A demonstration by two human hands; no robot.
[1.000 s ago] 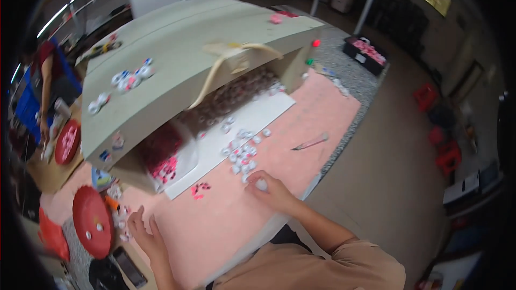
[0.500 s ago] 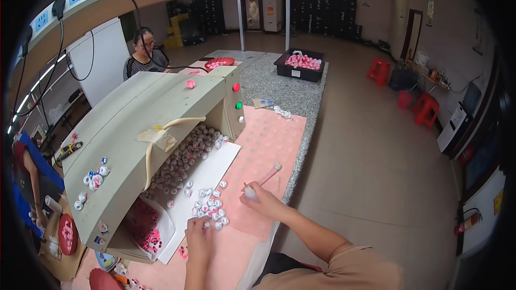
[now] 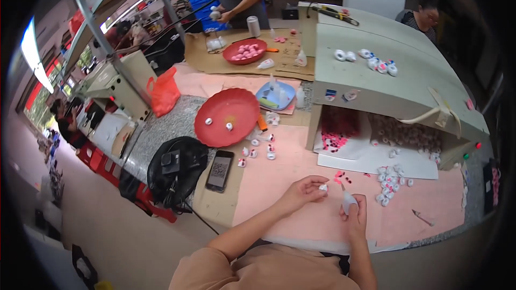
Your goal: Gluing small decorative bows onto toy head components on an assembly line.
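Observation:
My left hand (image 3: 305, 193) pinches a small white round piece with pink marks (image 3: 323, 187) between thumb and fingertips. Close on its right, my right hand (image 3: 355, 217) is closed round a small translucent squeeze bottle (image 3: 349, 202), its thin tip pointing up. Several tiny pink and dark bits (image 3: 339, 176) lie on the pink sheet (image 3: 301, 223) just beyond the two hands. A cluster of similar white round pieces (image 3: 388, 183) sits to the right, at the edge of a white board (image 3: 376, 165).
A grey-green machine housing (image 3: 392, 37) stands behind, with more round pieces inside. Leftward are a red scalloped tray (image 3: 228, 104), a phone (image 3: 219, 171), a black bag (image 3: 174, 182) and a blue dish (image 3: 279, 96). A slim pen-like tool (image 3: 423, 218) lies right. Other people sit or stand farther off.
The view has swung left. My left hand has left the cluster of round pieces and now holds one near the bottle, which my right hand still grips.

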